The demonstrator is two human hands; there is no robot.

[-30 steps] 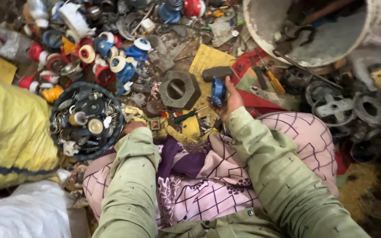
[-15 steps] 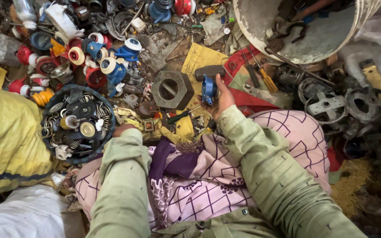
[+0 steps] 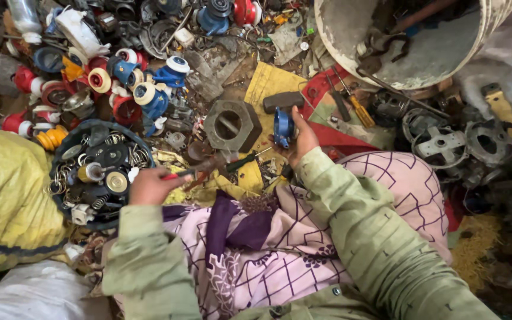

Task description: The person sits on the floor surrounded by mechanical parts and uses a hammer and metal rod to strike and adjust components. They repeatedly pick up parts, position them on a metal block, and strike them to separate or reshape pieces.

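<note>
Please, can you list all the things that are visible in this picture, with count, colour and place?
blue part: one, blue, held in the right hand, centre
hexagonal metal nut: one, grey, on the ground left of the blue part
hammer: one, dark head, just above the blue part
tool with red handle: one, rusty with red grip, in the left hand
round basket: one, dark blue, left, filled with springs and small metal pieces
plastic fittings: many, red, blue, white and orange, upper left
bucket: one, whitish, upper right, scrap metal inside
screwdriver: one, yellow handle, on red sheet below the bucket
metal housings: several, grey, right
yellow sack: one, left edge
patterned cloth: pink and purple, over the lap
left hand: holds the tool
right hand: holds the blue part
</note>
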